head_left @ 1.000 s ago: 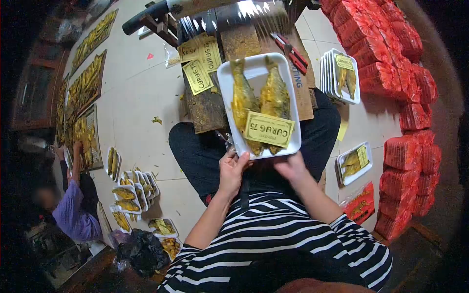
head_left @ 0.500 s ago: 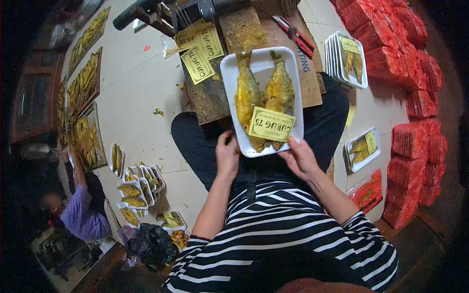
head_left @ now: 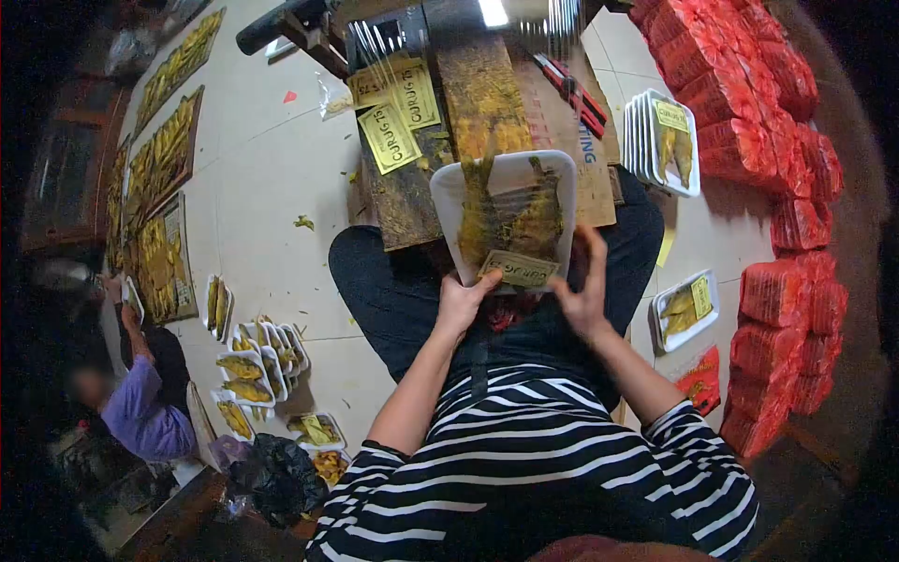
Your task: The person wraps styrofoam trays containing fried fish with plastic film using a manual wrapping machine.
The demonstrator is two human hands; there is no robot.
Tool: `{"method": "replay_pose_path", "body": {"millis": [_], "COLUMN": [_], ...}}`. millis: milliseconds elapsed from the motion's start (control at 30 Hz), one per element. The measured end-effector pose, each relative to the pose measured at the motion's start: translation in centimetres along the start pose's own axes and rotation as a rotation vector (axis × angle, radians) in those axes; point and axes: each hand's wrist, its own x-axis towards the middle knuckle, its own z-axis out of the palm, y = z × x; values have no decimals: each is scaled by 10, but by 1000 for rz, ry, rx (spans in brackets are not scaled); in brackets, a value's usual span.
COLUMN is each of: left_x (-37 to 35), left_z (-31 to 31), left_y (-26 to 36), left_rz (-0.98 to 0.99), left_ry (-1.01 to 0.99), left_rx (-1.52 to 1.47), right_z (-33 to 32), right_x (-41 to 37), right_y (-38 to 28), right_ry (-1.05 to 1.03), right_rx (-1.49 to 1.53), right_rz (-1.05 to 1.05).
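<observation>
A white foam tray (head_left: pixel 449 201) with two yellowish fish (head_left: pixel 536 217) and a yellow label (head_left: pixel 520 268) is tilted over my lap. My left hand (head_left: pixel 464 302) grips its lower left corner, thumb by the label. My right hand (head_left: pixel 582 288) is at the lower right corner, fingers apart and thumb close to the label. Clear film stretches above the tray, over the wooden board (head_left: pixel 412 211). Loose yellow labels (head_left: pixel 390 137) lie on the board's left part, and a red cutter (head_left: pixel 571 94) lies on the cardboard at right.
Stacked white trays (head_left: pixel 661 140) and a single fish tray (head_left: pixel 685 310) are at right, beside red packages (head_left: pixel 782 300). Several fish trays (head_left: pixel 248 366) and a black bag (head_left: pixel 281 478) lie at left. A person in purple (head_left: pixel 150 412) sits by fish racks (head_left: pixel 164 267).
The tray has moved lower and tilted, and film now stretches above it. My left hand has moved onto its corner. My right hand's fingers have spread and risen along its right side.
</observation>
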Motion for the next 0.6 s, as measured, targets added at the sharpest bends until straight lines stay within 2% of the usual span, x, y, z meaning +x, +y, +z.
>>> {"method": "replay_pose_path", "body": {"millis": [33, 67, 167, 233, 267, 300, 367, 433, 467, 500, 533, 567, 600], "left_x": [0, 1, -24, -18, -17, -19, -29, -39, -31, -14, -2, 10, 27], "left_z": [-3, -5, -3, -9, -20, -35, -51, -55, -56, -66, -68, -68, -62], "left_y": [0, 1, 37, 90, 120, 149, 199, 239, 239, 239, 239, 237, 226], "left_rz": [-10, 25, 551, 787, 769, 745, 826, 835, 712, 540, 503, 466, 432], "left_ry": [4, 22, 337, 157, 59, -43, -142, -208, -192, -255, -257, -255, -50], "left_rx": [98, 246, 489, -161, -224, -283, -473, -265, -338, -199, -79, 37, 100], "right_z": [-1, 6, -11, -22, -4, -19, -17, -26, -28, -34, -42, -46, -44], "right_x": [24, 52, 119, 151, 145, 157, 154, 149, 135, 115, 103, 86, 75], "right_y": [-6, -26, -52, -65, -89, -108, -152, -154, -134, -128, -119, -122, -116], "right_ry": [27, 38, -301, -468, -127, -285, -173, -190, -221, -288, -406, -416, -433], "right_rx": [-9, 135, 108, 220, 303, 44, 249, 363, 508, 531, 359, 247, 360], "right_rz": [-37, -13, 327, 335, 109, -40, -290, -300, -312, -152, -214, -104, -140]}}
